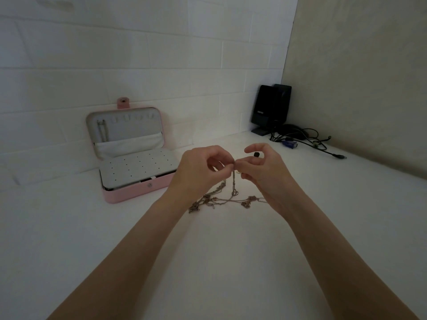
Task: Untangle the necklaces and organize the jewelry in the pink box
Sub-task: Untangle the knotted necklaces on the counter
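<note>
The necklaces (227, 197) are thin brownish-gold chains with small charms, knotted together in one bundle; how many chains there are cannot be told. The bundle lies on the white table (208, 262) between the two hands, and one strand is lifted up. The left hand (198, 172) and the right hand (263, 172) both pinch this strand at its top, fingertips nearly touching. One pink box (136, 155) stands open at far left, with one chain hanging in its lid. Two black speakers (271, 109) stand far right.
</note>
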Motion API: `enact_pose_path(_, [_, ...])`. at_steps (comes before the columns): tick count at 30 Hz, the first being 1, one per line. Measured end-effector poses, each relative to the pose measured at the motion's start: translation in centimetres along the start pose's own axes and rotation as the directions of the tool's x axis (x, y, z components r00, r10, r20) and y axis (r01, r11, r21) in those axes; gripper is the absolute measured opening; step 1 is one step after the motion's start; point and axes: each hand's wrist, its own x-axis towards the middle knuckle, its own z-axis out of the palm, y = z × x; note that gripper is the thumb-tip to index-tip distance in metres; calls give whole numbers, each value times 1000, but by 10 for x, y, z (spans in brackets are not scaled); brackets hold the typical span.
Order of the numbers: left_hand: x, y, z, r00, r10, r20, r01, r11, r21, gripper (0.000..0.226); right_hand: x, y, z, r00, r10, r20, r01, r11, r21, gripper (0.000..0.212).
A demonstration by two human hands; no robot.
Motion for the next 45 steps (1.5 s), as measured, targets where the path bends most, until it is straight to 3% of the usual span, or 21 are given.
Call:
enact_pose_path(8, [0,-3,-1,999,36,11,-37,991,132,3,0,3,-1,1000,-9,-8,9,1000,-22,39])
enact_pose_path(13, [-2,-2,2,994,97,48,-107,959,262,6,0,3,-4,1000,9,25,-8,1000,-28,44])
enact_pose_path(16, [-2,-2,2,998,13,68,-29,970,242,16,0,2,-6,998,23,65,-21,999,-29,42])
enact_pose_path(21, [0,-3,3,978,-161,136,138,976,166,20,1,2,-1,995,25,93,0,968,-252,33])
enact_pose_path(26, [0,-4,11,975,-212,63,200,968,149,18,0,4,11,999,-30,-18,21,924,-383,29])
enact_pose_path(29, [0,-5,14,953,-302,24,302,953,24,17,-2,7,17,991,-130,-28,102,879,-466,25])
enact_pose_path(31, [0,-6,12,944,-329,29,330,942,-57,15,-3,5,18,994,-103,-29,81,900,-429,24])
enact_pose_path(33, [0,-7,9,970,-241,31,242,969,-44,15,-2,3,15,999,27,-37,-36,963,-267,26])
enact_pose_path(36, [-5,-10,10,998,62,19,-65,957,282,15,0,5,11,975,221,22,-220,975,-35,38])
enact_pose_path(37, [-6,-10,11,990,142,25,-141,915,378,12,0,6,11,969,245,27,-245,969,-20,41])
enact_pose_path(39, [-6,-10,13,987,159,14,-150,889,432,9,1,6,13,971,237,-4,-237,969,-72,39])
enact_pose_path(41, [-5,-9,15,1000,18,-17,-11,944,330,11,-1,6,17,983,175,-49,-181,966,-183,29])
enact_pose_path(43, [-1,-9,16,986,-161,-34,164,979,121,16,-2,4,20,995,69,-74,-88,953,-290,21])
enact_pose_path(45, [1,-9,15,978,-202,-53,203,979,12,19,-2,4,22,997,10,-75,-33,950,-310,19])
